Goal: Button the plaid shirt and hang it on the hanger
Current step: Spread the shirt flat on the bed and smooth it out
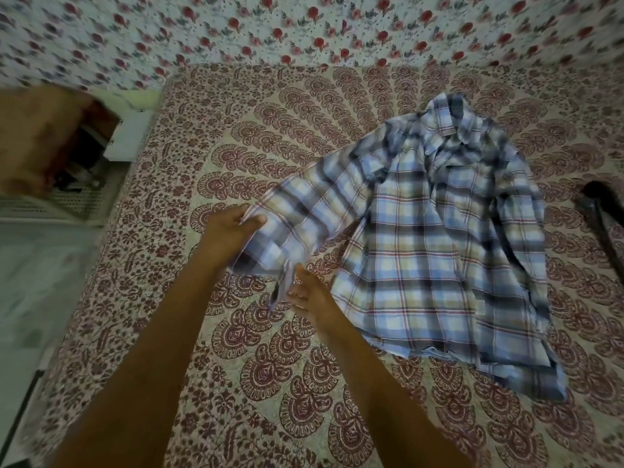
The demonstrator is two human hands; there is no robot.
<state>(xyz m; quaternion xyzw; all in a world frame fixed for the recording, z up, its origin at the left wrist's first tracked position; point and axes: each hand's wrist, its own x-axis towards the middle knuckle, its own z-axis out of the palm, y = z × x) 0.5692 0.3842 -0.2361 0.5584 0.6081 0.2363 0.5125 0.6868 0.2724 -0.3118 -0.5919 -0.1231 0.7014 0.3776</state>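
While the plaid shirt (435, 251) lies spread front-up on the bed (236, 349), collar toward the far wall and hem toward the camera, one sleeve (304, 211) is pulled out to the left w/ both hands at its cuff end. Left hand (226, 231) is closed on the cuff, thumb on top pressing the cloth against the fingers, so that end of the sleeve is lifted a bit off the bedspread. Right hand (307, 295) sits just below, near the shirt's lower left edge, fingers partly spread; fingertips touch a narrow strip of cloth (282, 285) hanging from the cuff, but whether it's pinched or only touched can't be told thru the blur. Shirt body rests right of centre on the bed, other sleeve folded along its right side. Front looks closed down the middle, buttons too small to make out. Bedspread is cream w/ a maroon paisley print; flowered fabric (304, 28) covers the wall behind. Dark rod-like thing (604, 224) at the right edge, apart from the shirt, can't tell what it is. White box (130, 136) and a slatted white unit (67, 201) sit off the bed's left side.
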